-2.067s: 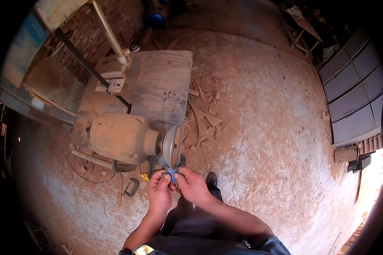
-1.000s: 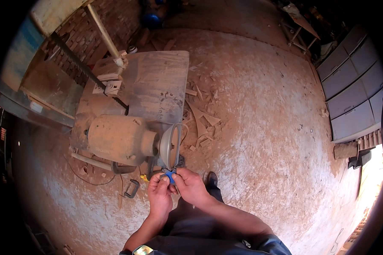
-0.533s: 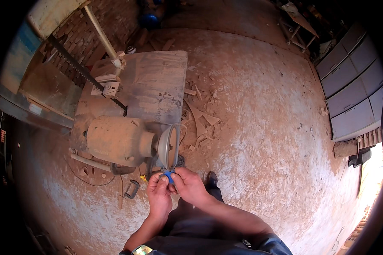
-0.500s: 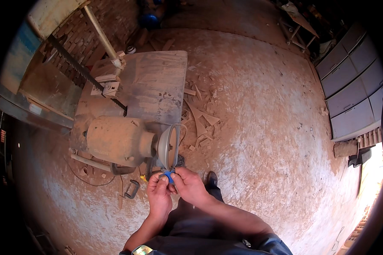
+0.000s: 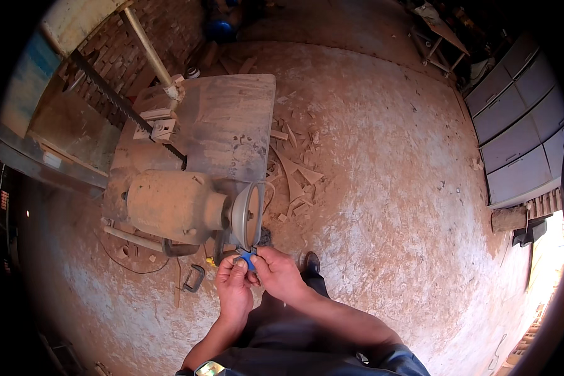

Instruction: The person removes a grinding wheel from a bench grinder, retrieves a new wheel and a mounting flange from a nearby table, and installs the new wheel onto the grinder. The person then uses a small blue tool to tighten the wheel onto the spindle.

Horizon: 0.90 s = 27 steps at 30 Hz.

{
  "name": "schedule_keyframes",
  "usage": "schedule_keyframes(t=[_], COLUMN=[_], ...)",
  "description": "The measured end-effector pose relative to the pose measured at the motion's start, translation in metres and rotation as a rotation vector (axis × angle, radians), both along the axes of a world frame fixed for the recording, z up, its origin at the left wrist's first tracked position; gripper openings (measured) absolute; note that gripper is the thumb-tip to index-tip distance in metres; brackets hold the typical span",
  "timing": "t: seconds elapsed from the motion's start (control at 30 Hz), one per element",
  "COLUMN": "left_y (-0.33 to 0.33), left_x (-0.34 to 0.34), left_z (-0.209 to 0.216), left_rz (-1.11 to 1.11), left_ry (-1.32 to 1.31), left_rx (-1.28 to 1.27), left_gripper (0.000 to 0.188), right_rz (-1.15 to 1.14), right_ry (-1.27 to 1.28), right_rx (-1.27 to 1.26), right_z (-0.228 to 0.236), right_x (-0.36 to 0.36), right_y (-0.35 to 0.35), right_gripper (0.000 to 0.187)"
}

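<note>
My left hand and my right hand come together low in the middle, fingers closed on a small blue piece. Its exact kind is too small to make out, and the fingertips cover part of it. Its upper end lies at the lower rim of a grinding wheel in a round grey guard; whether they touch, I cannot tell. A dusty motor carries that wheel and rests on the near part of a saw table.
A toothed bandsaw blade runs down to the table at the left. Wood offcuts litter the floor beside it. A C-clamp lies left of my hands. Grey cabinets stand at the right. My shoe shows nearby.
</note>
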<state>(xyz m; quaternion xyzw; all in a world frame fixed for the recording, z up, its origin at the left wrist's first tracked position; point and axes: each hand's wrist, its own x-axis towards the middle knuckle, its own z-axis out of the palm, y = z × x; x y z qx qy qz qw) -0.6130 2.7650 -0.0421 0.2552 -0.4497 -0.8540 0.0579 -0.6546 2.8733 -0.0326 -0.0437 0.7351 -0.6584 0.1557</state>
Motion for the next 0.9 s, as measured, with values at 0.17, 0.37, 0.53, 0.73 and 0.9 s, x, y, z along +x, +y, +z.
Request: schedule_keyframes(t=[0.17, 0.37, 0.53, 0.73, 0.9], left_y=[0.000, 0.000, -0.003, -0.001, -0.007], left_x=[0.001, 0.003, 0.017, 0.034, 0.034], left_z=[-0.002, -0.002, 0.001, 0.009, 0.011], left_rz=[0.004, -0.001, -0.061, -0.164, -0.208], left_ry=[-0.002, 0.003, -0.014, 0.087, 0.324], left_rx=[-0.002, -0.009, -0.080, -0.645, -1.238], left_gripper=[0.010, 0.009, 0.007, 0.007, 0.013], right_rz=[-0.025, 0.003, 0.023, 0.085, 0.147], right_ry=[0.073, 0.007, -0.013, -0.050, -0.172], right_rx=[0.026, 0.002, -0.057, -0.098, -0.216], right_z=[-0.008, 0.001, 0.002, -0.007, -0.023], right_x=[0.002, 0.001, 0.013, 0.029, 0.034], right_y=[-0.001, 0.001, 0.007, 0.025, 0.029], right_gripper=[0.012, 0.013, 0.012, 0.014, 0.019])
